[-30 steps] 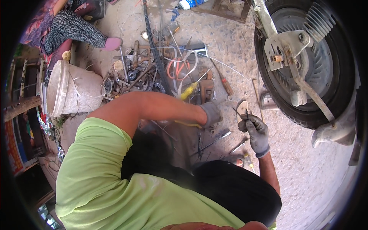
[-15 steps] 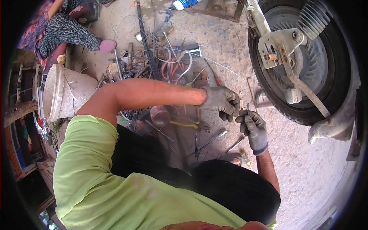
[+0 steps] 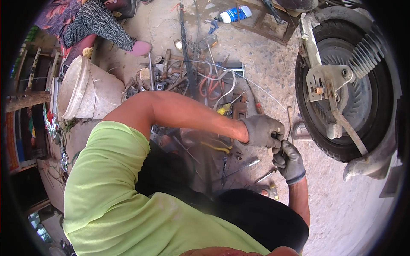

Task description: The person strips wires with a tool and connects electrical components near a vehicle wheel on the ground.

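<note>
My left hand (image 3: 262, 131), in a grey work glove, reaches across from the left with its fingers curled in. Just below and to the right, my right hand (image 3: 290, 164), gloved the same way, has its thumb and fingers pinched together. Both sets of fingertips meet around something small, which the gloves mostly hide. Beside the hands stands a wheel with a black tyre (image 3: 304, 123). A rusty thin rod (image 3: 290, 117) lies on the ground beyond my fingers, and a metal tool (image 3: 265, 175) lies just left of my right hand.
Loose tools, red-handled pliers (image 3: 209, 87) and yellow-handled pliers (image 3: 215, 147) litter the ground. A dirty white bucket (image 3: 96, 91) is at the left. A blue and white bottle (image 3: 235, 14) lies at the back. Another person's leg (image 3: 100, 25) shows at the upper left.
My hands have come together, fingertips now touching. The thin dark piece that stuck up from my right fingers is now hidden. The whole view has shifted a little.
</note>
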### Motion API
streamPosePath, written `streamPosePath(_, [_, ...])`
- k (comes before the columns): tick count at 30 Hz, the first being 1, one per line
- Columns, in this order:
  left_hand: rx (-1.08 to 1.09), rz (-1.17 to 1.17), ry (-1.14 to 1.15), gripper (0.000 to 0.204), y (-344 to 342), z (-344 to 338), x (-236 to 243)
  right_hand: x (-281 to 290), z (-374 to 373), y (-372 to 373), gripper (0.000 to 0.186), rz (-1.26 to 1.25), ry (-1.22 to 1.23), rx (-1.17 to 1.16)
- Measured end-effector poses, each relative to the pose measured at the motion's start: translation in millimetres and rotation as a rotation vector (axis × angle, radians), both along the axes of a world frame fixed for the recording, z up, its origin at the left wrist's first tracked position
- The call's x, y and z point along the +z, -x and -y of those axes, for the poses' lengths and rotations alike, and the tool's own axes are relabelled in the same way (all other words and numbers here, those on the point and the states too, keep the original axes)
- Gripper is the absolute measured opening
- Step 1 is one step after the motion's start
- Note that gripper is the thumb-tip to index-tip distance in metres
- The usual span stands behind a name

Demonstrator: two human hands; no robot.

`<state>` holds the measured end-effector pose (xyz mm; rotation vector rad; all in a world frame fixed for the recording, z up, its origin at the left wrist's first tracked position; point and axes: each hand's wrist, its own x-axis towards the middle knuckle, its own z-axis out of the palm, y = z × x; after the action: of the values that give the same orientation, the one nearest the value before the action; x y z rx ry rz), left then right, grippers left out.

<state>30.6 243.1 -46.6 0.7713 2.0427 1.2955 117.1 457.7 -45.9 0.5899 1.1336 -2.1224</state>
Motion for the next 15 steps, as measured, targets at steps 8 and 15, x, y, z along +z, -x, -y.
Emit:
streamPosePath(8, [0.033,-0.128,0.008,0.031,2.4,6.4,3.4,-3.7,6.6,5.3,0.035,0.018,0.151,-0.006])
streamPosePath(15, [-0.017,-0.173,0.034,0.034,3.8,15.8,4.3,-5.1,15.0,9.0,0.037,-0.013,0.168,-0.074])
